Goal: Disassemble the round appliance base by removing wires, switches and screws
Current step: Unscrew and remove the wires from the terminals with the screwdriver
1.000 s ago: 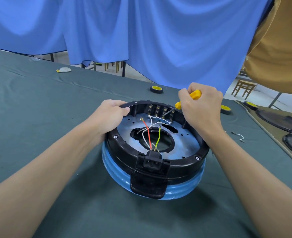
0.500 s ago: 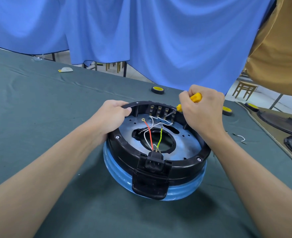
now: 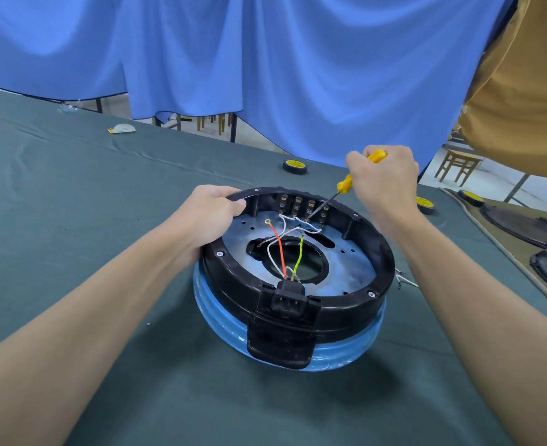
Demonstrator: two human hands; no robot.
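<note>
The round base (image 3: pixel 346 312) sits mid-tabletop (image 3: pixel 72 252). The left hand (image 3: pixel 211 214) grips its far rim. The right hand (image 3: pixel 384 178) is clenched around a yellow screwdriver (image 3: pixel 346 185), its tip at the row of switches (image 3: pixel 310 206). This looks like loosening a switch terminal, which calls for a firmly seated tip. The screw itself is too small to see.

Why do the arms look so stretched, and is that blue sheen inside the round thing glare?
Head view: the wide-angle lens stretches the left forearm and right forearm toward the corners; head view, the metal plate in the round base mirrors the blue curtain, no harsh glare, and a soft shadow lies in front.
</note>
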